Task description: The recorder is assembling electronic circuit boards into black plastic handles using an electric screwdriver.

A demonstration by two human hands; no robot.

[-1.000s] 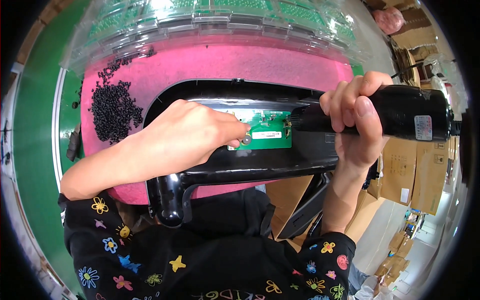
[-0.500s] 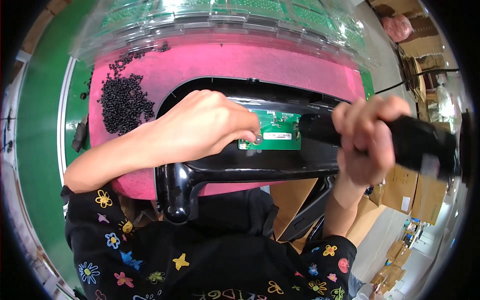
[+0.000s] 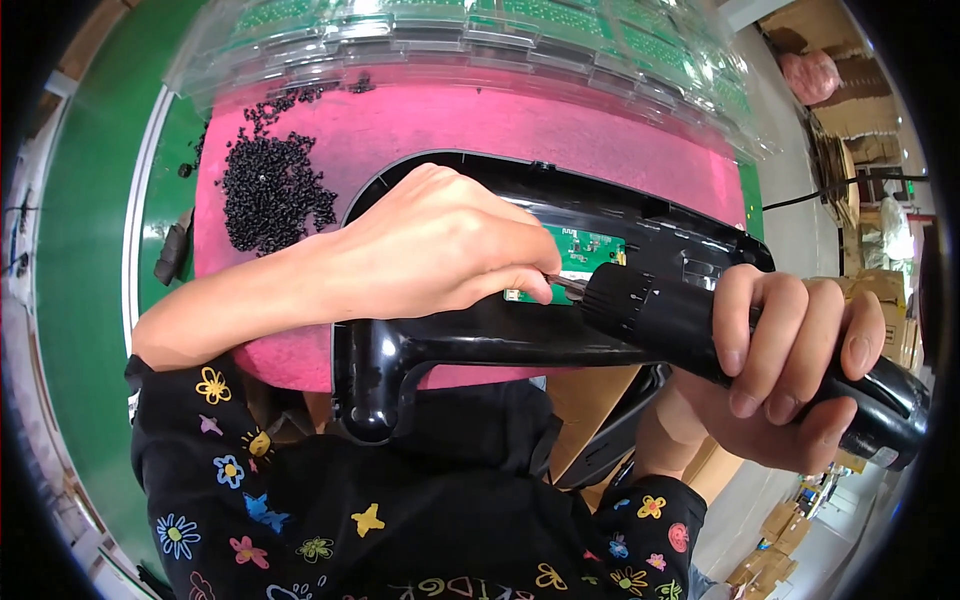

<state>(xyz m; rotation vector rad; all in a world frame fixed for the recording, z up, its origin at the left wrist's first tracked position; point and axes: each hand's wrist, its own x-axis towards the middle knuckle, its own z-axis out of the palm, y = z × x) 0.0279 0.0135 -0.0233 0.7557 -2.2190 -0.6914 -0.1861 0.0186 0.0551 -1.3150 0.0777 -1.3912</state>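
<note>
My right hand [image 3: 785, 340] is wrapped round a black electric screwdriver [image 3: 645, 312], held tilted with its bit pointing left. My left hand [image 3: 455, 240] pinches thumb and forefinger together right at the bit's tip; whatever small piece lies between the fingertips is too small to make out. Under both fingertips and bit lies a green circuit board [image 3: 598, 245], partly hidden by my left hand and the screwdriver. It rests inside a long, glossy black plastic housing [image 3: 510, 338] with a rounded leg at its near left.
On the pink mat [image 3: 640, 135], a pile of small black screws [image 3: 270, 190] lies left of the housing. Stacked clear plastic trays [image 3: 480, 45] with green boards line the far edge. A cable [image 3: 830, 188] and cardboard boxes [image 3: 785, 530] are on the right.
The screwdriver has swung down and its bit has come to my left fingertips. My left hand has shifted slightly right over the board. The view has moved a little.
</note>
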